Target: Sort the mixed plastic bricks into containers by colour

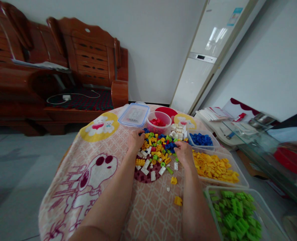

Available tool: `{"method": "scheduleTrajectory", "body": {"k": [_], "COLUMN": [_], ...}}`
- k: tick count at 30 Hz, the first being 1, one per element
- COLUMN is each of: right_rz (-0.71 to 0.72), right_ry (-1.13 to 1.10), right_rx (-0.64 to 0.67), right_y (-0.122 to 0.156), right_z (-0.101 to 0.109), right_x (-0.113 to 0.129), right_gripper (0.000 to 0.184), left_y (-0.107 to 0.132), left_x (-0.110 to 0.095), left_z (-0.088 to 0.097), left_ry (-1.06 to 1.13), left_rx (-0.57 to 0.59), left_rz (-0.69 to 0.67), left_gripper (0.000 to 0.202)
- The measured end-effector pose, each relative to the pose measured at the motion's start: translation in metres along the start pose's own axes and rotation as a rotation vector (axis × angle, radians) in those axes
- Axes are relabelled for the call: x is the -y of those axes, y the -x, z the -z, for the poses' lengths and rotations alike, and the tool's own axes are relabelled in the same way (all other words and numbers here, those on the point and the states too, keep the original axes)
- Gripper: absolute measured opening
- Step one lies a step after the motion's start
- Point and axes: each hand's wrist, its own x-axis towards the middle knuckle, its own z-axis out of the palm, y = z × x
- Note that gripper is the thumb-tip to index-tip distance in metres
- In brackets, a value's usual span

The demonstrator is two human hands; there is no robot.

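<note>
A loose heap of mixed toy building bricks [158, 147] in yellow, white, green, blue and red lies spread on the table. My left hand [136, 141] is at the heap's left edge, its thumb and fingers closed together by some blue pieces. On the opposite side, my right hand [184, 153] reaches in with curled fingers next to a cluster of blue bricks [170, 146]. What either hand pinches is too small to make out. White bricks [178, 132] form a separate pile behind the heap. Two yellow bricks, one of them this nearer brick [178, 201], lie between my forearms.
A round tub [168, 122] holds red bricks. Along the right stand clear boxes of blue bricks [201, 139], yellow bricks [215, 167] and green bricks [236, 214]. A blue-rimmed lid [134, 114] lies at the back of the patterned tablecloth [153, 214]. A glass table [253, 147] stands right.
</note>
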Motion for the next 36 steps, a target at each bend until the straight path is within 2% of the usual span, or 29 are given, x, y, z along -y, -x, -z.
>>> {"method": "scheduleTrajectory", "body": {"k": [6, 13, 16, 20, 23, 25, 30, 32, 36], "right_rz": [0.022, 0.035, -0.030, -0.201, -0.268, -0.274, -0.289, -0.278, -0.281], "right_ry": [0.053, -0.022, -0.143, -0.398, -0.615, -0.673, -0.508, -0.439, -0.425], "right_rx": [0.026, 0.018, -0.046, -0.172, -0.306, -0.428, -0.657, -0.673, -0.593], "right_y": [0.001, -0.001, -0.003, -0.005, -0.005, -0.006, -0.008, -0.008, -0.008], "right_z": [0.004, 0.005, 0.007, 0.011, 0.013, 0.016, 0.022, 0.024, 0.026], "right_x": [-0.001, -0.003, -0.005, -0.005, -0.006, -0.009, -0.023, -0.026, -0.023], "right_gripper": [0.033, 0.016, 0.015, 0.026, 0.033, 0.036, 0.044, 0.046, 0.050], "left_y": [-0.001, -0.001, 0.000, 0.001, 0.002, 0.002, 0.000, -0.001, -0.001], "left_x": [0.000, 0.000, -0.001, -0.003, -0.004, -0.004, -0.001, 0.000, 0.000], "left_z": [0.000, -0.001, 0.000, 0.003, 0.004, 0.004, 0.001, 0.000, -0.001], "left_ry": [0.020, 0.036, 0.031, 0.003, 0.007, 0.017, 0.015, 0.014, 0.013], "left_rx": [0.017, 0.006, 0.005, 0.005, 0.007, 0.006, 0.018, 0.017, 0.009], "left_rz": [-0.002, 0.006, 0.003, 0.013, 0.022, 0.020, 0.005, 0.007, 0.013], "left_gripper": [0.036, 0.035, 0.035, 0.035, 0.036, 0.036, 0.036, 0.036, 0.036]}}
